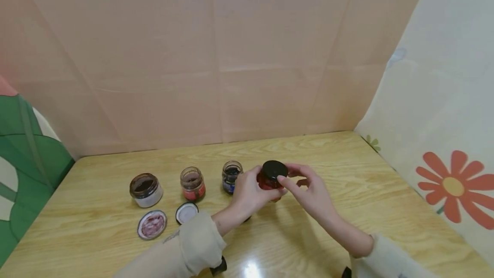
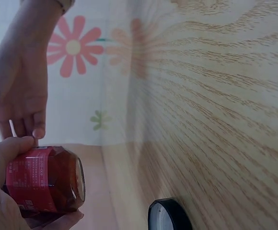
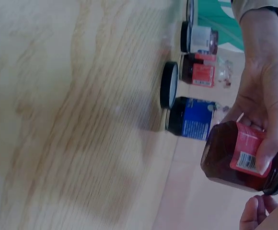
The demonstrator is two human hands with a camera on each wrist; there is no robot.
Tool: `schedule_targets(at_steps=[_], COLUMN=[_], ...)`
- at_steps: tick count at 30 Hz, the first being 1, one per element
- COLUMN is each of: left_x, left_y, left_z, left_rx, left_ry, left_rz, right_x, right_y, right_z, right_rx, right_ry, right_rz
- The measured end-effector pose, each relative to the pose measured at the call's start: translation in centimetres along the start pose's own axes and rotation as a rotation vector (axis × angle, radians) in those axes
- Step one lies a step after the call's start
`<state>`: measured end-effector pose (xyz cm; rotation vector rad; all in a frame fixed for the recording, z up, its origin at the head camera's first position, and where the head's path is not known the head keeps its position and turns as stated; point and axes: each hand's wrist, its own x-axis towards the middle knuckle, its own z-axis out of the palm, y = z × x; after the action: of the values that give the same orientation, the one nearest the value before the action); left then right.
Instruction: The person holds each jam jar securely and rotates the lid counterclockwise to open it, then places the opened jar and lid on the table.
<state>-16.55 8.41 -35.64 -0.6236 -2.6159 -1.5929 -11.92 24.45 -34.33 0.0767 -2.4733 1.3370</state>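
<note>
My left hand grips a glass jar with a red label and dark red contents, held up above the table. A black lid sits on top of the jar. At the lid's edge, my right hand has its thumb on the near side and its fingers around the far right side, pinching the lid. Close by on the left, behind my left hand, stands an uncapped jar with a blue label.
Two more uncapped jars stand further left: a red-labelled jar and a pale-labelled jar. A smeared lid and a white-lined lid lie before them. Another black lid is near the blue-labelled jar. A curtain hangs behind the table.
</note>
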Motion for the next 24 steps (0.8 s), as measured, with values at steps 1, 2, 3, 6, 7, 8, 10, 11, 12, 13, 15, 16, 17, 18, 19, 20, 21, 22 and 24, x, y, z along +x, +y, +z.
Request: schedule_targets(at_steps=[1,2,3,6,7,8,10,11,12,13,15,16,17,18,19,20,21,22,24], left_x=[-0.1,-0.1,-0.2,-0.4,-0.5,-0.6,-0.7,-0.8,-0.8,-0.9,-0.9,-0.9,-0.9,-1.0,-1.0,-1.1,-1.1,-1.2,-1.2], left_y=[0.0,0.0,0.0,0.1,0.2,0.2,0.3,0.3,0.3,0.3,0.3,0.3,0.3,0.3,0.2,0.2,0.2,0.1,0.1], left_z=[-0.1,-0.2,-0.2,-0.4,-0.4,-0.4,-0.4,-0.4,-0.4,-0.4,-0.4,-0.4,-0.4,-0.5,-0.5,-0.5,-0.6,-0.6,-0.6], left_rx=[0.023,0.040,0.058,0.098,0.105,0.113,0.127,0.134,0.140,0.142,0.148,0.154,0.159,0.165,0.172,0.178,0.184,0.188,0.188], left_ry=[0.007,0.011,0.016,0.026,0.027,0.028,0.033,0.037,0.041,0.046,0.056,0.061,0.065,0.069,0.072,0.073,0.073,0.075,0.077], left_rz=[0.012,0.026,0.044,0.092,0.103,0.112,0.122,0.125,0.126,0.127,0.128,0.128,0.126,0.126,0.125,0.125,0.128,0.133,0.144], right_x=[-0.1,-0.2,-0.3,-0.4,-0.3,-0.3,-0.3,-0.3,-0.3,-0.3,-0.3,-0.3,-0.3,-0.3,-0.3,-0.2,-0.2,-0.2,0.0], right_y=[-0.1,-0.2,-0.3,-0.7,-0.9,-1.0,-1.3,-1.4,-1.5,-1.6,-1.7,-1.8,-1.8,-1.9,-1.9,-1.9,-2.0,-2.0,-2.0], right_z=[0.2,0.4,0.7,1.3,1.5,1.7,2.0,2.1,2.2,2.4,2.6,2.6,2.7,2.8,2.8,2.9,3.0,3.1,3.2], right_rx=[-0.006,-0.012,-0.018,-0.032,-0.033,-0.030,-0.019,-0.013,-0.003,0.007,0.022,0.027,0.032,0.038,0.041,0.045,0.048,0.048,0.050], right_ry=[0.001,0.006,0.009,0.018,0.023,0.028,0.040,0.047,0.053,0.058,0.065,0.063,0.060,0.056,0.051,0.047,0.044,0.041,0.046], right_rz=[-0.011,-0.021,-0.027,-0.026,-0.018,-0.008,0.009,0.014,0.020,0.024,0.032,0.040,0.048,0.058,0.070,0.084,0.097,0.110,0.124])
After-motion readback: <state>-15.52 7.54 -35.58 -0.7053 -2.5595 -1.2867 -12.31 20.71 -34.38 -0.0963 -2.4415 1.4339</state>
